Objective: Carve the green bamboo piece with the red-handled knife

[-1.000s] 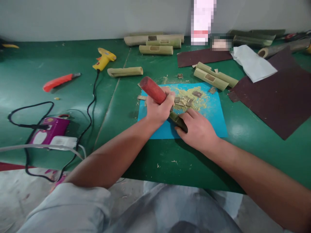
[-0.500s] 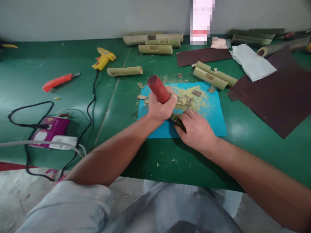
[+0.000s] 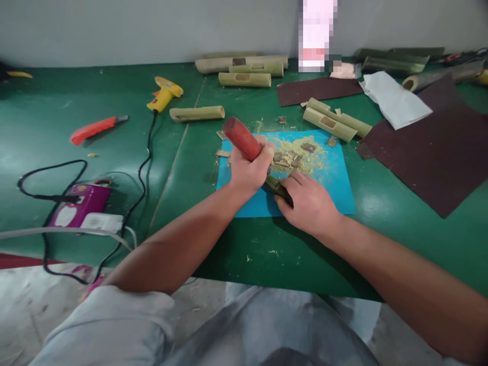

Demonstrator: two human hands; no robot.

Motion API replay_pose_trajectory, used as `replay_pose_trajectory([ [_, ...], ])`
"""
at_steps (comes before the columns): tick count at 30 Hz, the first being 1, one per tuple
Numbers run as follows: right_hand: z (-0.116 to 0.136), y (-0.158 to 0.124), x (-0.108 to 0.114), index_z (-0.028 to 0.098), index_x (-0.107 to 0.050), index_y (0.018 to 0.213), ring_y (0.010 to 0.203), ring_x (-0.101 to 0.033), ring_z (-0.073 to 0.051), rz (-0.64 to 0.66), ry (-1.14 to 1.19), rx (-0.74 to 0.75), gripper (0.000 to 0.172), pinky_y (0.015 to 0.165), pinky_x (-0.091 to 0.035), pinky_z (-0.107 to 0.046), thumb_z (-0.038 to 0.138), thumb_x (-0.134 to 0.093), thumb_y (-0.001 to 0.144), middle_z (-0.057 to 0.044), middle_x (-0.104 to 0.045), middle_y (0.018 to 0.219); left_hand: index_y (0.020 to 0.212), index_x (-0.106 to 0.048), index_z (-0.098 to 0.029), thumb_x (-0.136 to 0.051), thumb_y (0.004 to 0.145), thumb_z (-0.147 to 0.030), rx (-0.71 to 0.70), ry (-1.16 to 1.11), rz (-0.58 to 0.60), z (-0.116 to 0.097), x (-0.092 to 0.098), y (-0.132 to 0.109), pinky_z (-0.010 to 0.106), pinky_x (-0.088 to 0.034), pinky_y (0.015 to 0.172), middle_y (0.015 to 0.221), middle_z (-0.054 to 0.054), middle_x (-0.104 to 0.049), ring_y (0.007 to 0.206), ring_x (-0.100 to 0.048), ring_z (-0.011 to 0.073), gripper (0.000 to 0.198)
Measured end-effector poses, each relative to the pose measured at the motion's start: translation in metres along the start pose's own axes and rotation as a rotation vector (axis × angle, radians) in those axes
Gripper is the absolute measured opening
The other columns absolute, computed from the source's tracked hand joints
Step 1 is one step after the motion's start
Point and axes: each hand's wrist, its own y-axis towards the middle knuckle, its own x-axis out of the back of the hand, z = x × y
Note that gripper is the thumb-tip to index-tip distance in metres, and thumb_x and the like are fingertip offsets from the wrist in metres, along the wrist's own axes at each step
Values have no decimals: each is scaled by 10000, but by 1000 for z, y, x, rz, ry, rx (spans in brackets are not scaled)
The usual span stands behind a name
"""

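My left hand (image 3: 249,165) is wrapped round the thick red handle (image 3: 243,138) of a tool. The handle leans up and to the left, while its working end is mostly hidden by my fingers and meets a small bamboo tube (image 3: 277,186). With its fingers closed over the near end of that tube, my right hand (image 3: 308,203) keeps it low over a blue sheet (image 3: 331,195). Pale shavings (image 3: 305,161) and several small cut bamboo chips (image 3: 308,147) lie on the sheet beyond my hands.
Bamboo tubes with cut openings (image 3: 244,79) lie at the back, others (image 3: 330,124) to the right. Left are a yellow glue gun (image 3: 163,95), a red-handled cutter (image 3: 95,129) and a purple power strip (image 3: 86,201) with cables. Brown sheets (image 3: 427,168) and white paper (image 3: 396,100) lie right.
The red handle has tipped further to the left, and my left hand has shifted slightly left with it. My right hand stays on the bamboo tube in nearly the same place.
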Motion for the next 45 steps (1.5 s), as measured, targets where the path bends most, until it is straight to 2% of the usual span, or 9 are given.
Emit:
replay_pose_trajectory([
  [9,0,1,2,165,-673,921,876,-608,-252,11,16,-14,132,761,-509,-389,260,-585,950,-106,-651,925,508,-453,-206,-639,821,-235,-37,6,20,-1,1,-1,259,-347,430,477,-27,-440,429,-419,94,365],
  [16,1,1,1,157,-682,935,898,-617,-251,25,13,3,130,775,-512,-383,259,-604,950,-110,-656,950,499,-411,-203,-660,768,-207,-76,28,49,-2,0,1,284,-317,471,509,-25,-409,475,-405,104,366],
  [20,0,2,2,147,-692,946,878,-615,-239,39,17,-19,139,758,-496,-368,260,-611,943,-106,-656,944,481,-399,-206,-682,721,-210,-32,33,98,-4,3,0,283,-286,451,483,-27,-390,461,-358,102,371],
  [26,-3,3,1,163,-682,897,847,-597,-227,4,24,-11,138,728,-465,-354,260,-592,934,-96,-657,916,493,-482,-211,-622,786,-233,-9,-69,-30,0,2,-1,275,-326,441,487,-18,-453,448,-409,107,326],
  [38,-2,2,0,163,-669,873,838,-586,-232,-4,29,-4,134,730,-466,-364,250,-584,930,-98,-654,902,517,-480,-205,-630,827,-227,-57,19,46,1,3,0,272,-344,455,500,-20,-434,456,-421,103,345],
  [45,-5,4,2,159,-693,893,862,-605,-233,4,62,-49,138,748,-480,-360,259,-603,920,-96,-663,910,472,-407,-198,-645,726,-172,-34,-26,110,-2,0,3,254,-289,425,475,-29,-383,444,-369,88,348],
])
